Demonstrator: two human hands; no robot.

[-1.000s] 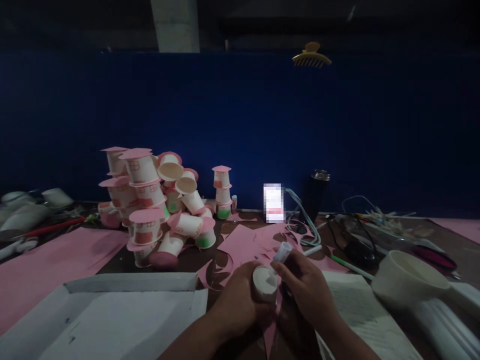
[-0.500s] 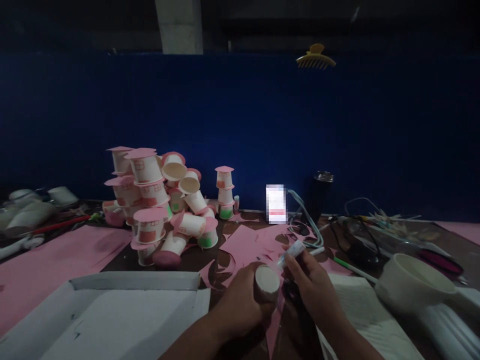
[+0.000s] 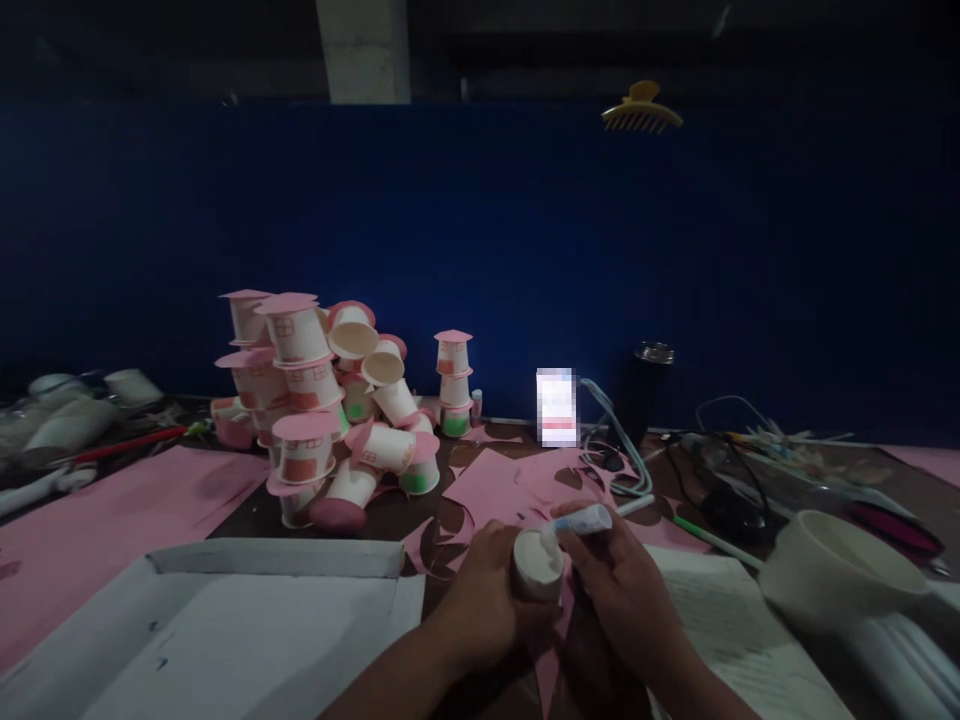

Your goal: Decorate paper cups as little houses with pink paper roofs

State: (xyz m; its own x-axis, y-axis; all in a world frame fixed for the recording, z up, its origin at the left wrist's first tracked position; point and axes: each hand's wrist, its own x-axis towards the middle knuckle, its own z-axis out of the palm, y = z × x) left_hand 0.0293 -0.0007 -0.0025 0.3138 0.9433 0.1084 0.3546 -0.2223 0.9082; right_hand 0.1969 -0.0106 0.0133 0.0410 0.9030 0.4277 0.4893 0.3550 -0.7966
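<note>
My left hand is wrapped round a small white paper cup, its round base turned up toward me. Between the fingers of my right hand is a glue stick, tilted so that its white tip meets the edge of the cup's base. Pink paper scraps with curved cut edges lie on the table just beyond both hands. To the left, several paper cups with pink paper tops and drawn windows are stacked and heaped. Apart from these stands a narrow cup tower.
A white box lid lies front left beside pink sheets. At the back are a blurred lit phone, a cable and a dark flask. A printed sheet and a pale mug sit at right.
My right hand has turned the glue stick, bringing its tip down from beside the cup onto the cup's base. The left hand keeps its grip on the cup.
</note>
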